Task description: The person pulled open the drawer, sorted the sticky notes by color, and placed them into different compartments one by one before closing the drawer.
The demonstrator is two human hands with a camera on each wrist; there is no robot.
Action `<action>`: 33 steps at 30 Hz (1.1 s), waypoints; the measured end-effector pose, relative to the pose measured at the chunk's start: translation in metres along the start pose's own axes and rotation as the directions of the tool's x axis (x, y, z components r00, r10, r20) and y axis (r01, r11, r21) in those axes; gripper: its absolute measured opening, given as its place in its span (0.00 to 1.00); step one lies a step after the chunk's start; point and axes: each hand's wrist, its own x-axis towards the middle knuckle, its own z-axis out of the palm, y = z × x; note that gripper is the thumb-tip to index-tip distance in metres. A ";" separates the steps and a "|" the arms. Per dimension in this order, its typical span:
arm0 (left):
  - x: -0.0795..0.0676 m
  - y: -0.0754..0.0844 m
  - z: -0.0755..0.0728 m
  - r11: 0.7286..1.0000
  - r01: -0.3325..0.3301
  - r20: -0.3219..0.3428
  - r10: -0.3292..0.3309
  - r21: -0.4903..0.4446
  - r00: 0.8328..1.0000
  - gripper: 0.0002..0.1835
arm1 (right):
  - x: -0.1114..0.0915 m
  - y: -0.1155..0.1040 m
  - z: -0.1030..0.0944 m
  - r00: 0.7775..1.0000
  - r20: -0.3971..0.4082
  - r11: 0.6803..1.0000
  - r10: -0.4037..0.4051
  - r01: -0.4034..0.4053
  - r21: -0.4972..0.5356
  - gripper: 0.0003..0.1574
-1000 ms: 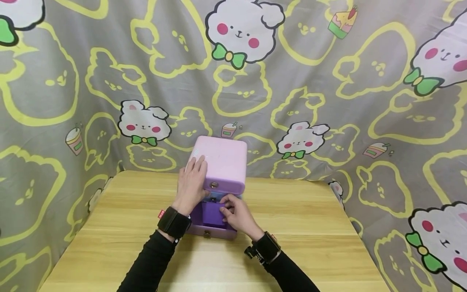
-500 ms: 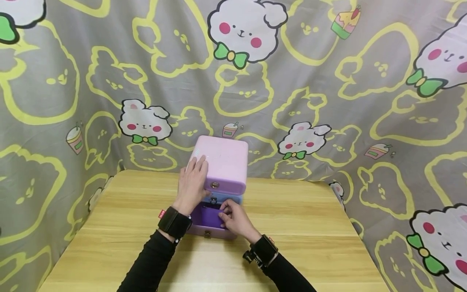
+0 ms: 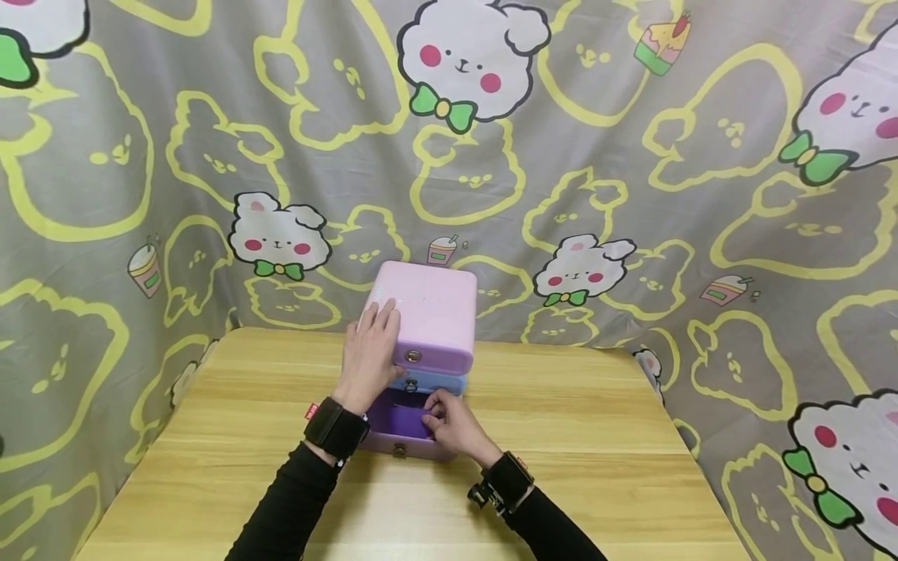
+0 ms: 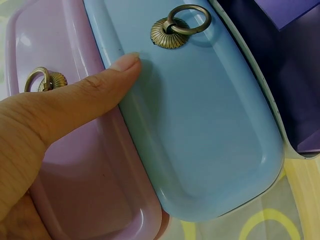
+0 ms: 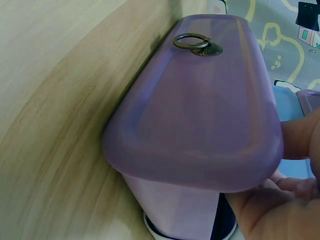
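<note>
A small chest of drawers [image 3: 428, 304] has a pale pink top, a pinkish-purple upper drawer and a blue middle drawer [image 4: 205, 115]. Its bottom purple drawer [image 3: 421, 448] is pulled out towards me. My left hand [image 3: 368, 351] rests on the chest's left top edge, and its thumb lies against the drawer fronts in the left wrist view. Inside the open drawer is a flat, dark purple square thing [image 3: 403, 421], its exact kind unclear. My right hand [image 3: 456, 421] reaches over the drawer's right side and pinches that thing's right edge. In the right wrist view the drawer front hides the fingertips.
Brass ring pulls [image 4: 172, 30] stick out from the drawer fronts. The chest stands on a wooden table [image 3: 561, 436], close to a patterned grey curtain [image 3: 484, 187] behind it.
My right hand has lowered the purple square thing deeper into the drawer, so less of it shows. My left hand has kept its place on the chest.
</note>
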 end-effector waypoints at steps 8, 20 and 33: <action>0.001 0.001 0.000 1.000 -0.002 0.005 0.002 -0.003 1.000 0.53 | -0.002 0.004 -0.001 1.000 0.001 0.998 0.016 -0.016 -0.068 0.12; 0.000 0.000 0.000 1.000 -0.002 0.010 0.002 0.003 1.000 0.54 | -0.005 0.001 -0.001 0.995 0.059 0.988 0.075 -0.066 -0.138 0.32; 0.000 0.000 0.000 1.000 0.003 0.019 -0.003 -0.003 1.000 0.53 | -0.009 -0.006 -0.002 0.996 0.062 0.980 0.071 -0.058 -0.191 0.35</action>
